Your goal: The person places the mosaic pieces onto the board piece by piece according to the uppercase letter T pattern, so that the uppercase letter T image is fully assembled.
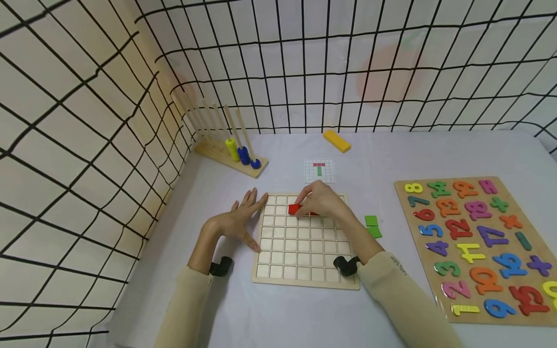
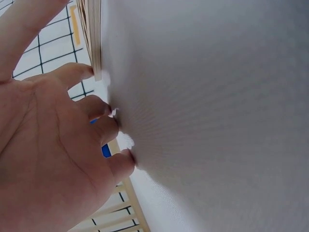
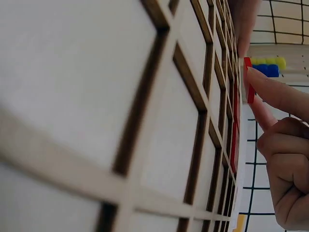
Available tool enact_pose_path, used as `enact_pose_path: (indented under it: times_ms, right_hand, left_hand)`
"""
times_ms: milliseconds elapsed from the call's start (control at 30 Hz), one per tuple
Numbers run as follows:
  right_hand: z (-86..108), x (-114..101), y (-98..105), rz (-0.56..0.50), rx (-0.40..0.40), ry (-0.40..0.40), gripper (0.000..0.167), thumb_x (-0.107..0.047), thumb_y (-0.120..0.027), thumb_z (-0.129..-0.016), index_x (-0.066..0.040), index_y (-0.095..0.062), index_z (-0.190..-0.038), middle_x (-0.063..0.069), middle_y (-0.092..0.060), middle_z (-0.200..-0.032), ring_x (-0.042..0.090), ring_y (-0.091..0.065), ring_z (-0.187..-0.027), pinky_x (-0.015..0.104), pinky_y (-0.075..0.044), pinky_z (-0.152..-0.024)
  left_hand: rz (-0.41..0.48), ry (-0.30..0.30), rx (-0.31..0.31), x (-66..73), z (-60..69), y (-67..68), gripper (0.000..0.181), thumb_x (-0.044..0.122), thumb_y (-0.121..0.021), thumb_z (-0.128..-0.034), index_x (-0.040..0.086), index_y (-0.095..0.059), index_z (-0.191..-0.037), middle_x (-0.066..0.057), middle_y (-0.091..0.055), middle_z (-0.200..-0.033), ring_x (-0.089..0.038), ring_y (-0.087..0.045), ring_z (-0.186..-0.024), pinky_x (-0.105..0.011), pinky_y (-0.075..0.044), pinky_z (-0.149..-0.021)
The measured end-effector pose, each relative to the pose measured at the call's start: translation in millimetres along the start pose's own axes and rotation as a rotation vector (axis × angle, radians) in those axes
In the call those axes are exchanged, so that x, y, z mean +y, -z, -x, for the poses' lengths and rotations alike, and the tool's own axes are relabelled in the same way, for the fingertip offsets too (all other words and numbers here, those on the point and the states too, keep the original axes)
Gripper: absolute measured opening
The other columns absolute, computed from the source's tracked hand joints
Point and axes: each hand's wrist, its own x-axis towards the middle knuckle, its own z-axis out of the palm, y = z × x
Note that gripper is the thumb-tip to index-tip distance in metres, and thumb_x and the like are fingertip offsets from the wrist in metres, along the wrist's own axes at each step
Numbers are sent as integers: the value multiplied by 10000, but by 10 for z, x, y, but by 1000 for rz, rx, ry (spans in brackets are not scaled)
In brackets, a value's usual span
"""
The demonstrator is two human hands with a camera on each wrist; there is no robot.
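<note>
A pale wooden grid board (image 1: 285,246) lies flat on the table. My right hand (image 1: 323,200) pinches a red square tile (image 1: 293,209) between thumb and fingertip over the board's upper rows; in the right wrist view the tile (image 3: 248,79) stands edge-on, close to the grid. More red (image 3: 235,125) shows in the cells beside it, partly hidden by the hand from the head view. My left hand (image 1: 237,222) spreads its fingers at the board's left side, with index fingertip and thumb touching the edge. The other fingertips rest on the table in the left wrist view.
Two green tiles (image 1: 371,221) lie right of the board. Behind it are a card (image 1: 310,175) with a red and green T pattern, a yellow block (image 1: 337,141) and a peg stand (image 1: 261,169) with beads. A number board (image 1: 404,212) lies far right; black mesh (image 1: 304,77) encloses the table.
</note>
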Motion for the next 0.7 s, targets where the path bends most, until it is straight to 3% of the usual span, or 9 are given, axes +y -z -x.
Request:
enact_pose_path:
  times_ms: [167, 367, 700]
  right_hand:
    - [-41, -69, -55, 89, 28, -13, 277, -62, -910, -720, -26, -755, -946, 6, -595, -692, 159, -456, -630, 253, -365, -574]
    - [-63, -104, -71, 177, 31, -25, 260, -72, -917, -722, -34, -757, -923, 41, -624, -734, 179, -474, -677, 254, -376, -594]
    - [-65, -125, -87, 157, 32, -38, 268, -71, -926, -710, -50, -767, -925, 5, -566, -658, 174, -482, -664, 264, -399, -609]
  left_hand:
    - [4, 4, 2, 5, 5, 0, 1427, 328, -981, -670, 173, 18, -1677, -182, 243, -1708, -356, 254, -1590, -617, 110, -1291]
    - [9, -5, 2, 7, 5, -6, 1428, 329, -982, -668, 162, 15, -1677, -189, 242, -1706, -360, 253, -1590, -621, 110, -1289]
    - [11, 1, 3, -10, 3, -2, 1426, 324, -984, -666, 174, 9, -1678, -179, 237, -1711, -354, 253, -1592, -626, 108, -1288]
